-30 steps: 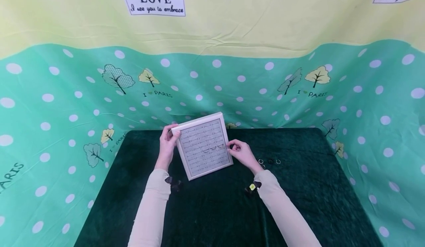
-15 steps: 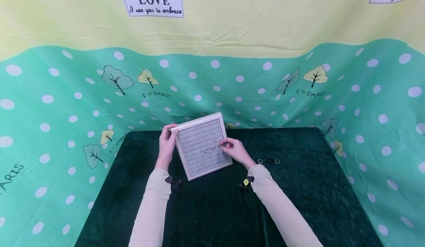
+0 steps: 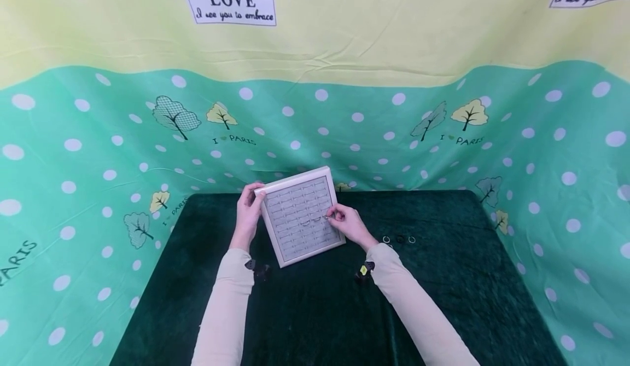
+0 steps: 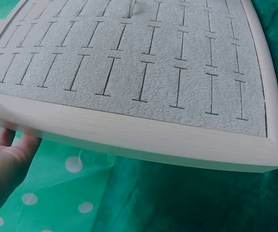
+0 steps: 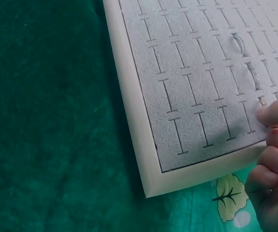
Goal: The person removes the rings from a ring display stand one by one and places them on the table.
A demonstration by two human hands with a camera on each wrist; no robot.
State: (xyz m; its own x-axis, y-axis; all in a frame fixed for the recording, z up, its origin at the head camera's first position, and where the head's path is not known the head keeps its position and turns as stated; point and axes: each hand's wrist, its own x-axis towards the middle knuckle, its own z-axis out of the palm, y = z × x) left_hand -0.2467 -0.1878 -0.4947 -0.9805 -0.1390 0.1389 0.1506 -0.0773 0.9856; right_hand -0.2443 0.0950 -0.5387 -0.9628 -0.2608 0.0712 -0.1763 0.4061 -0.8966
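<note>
Ring tray (image 3: 292,213) sits tilted at mid-frame in the head view, its upper-left corner gripped by the left hand (image 3: 248,215); the right hand (image 3: 349,225) pinches a ring (image 5: 262,101) at its right side.

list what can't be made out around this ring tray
Right wrist: most of the pinched ring, covered by the right hand.
Left wrist: the left hand's fingertips, behind the ring tray.
Left wrist: part of a slotted ring, cut off by the top edge.
Head: loose rings' designs, too small.

Grey-padded tray (image 4: 216,124), white-dotted green backdrop (image 3: 339,103)
</note>
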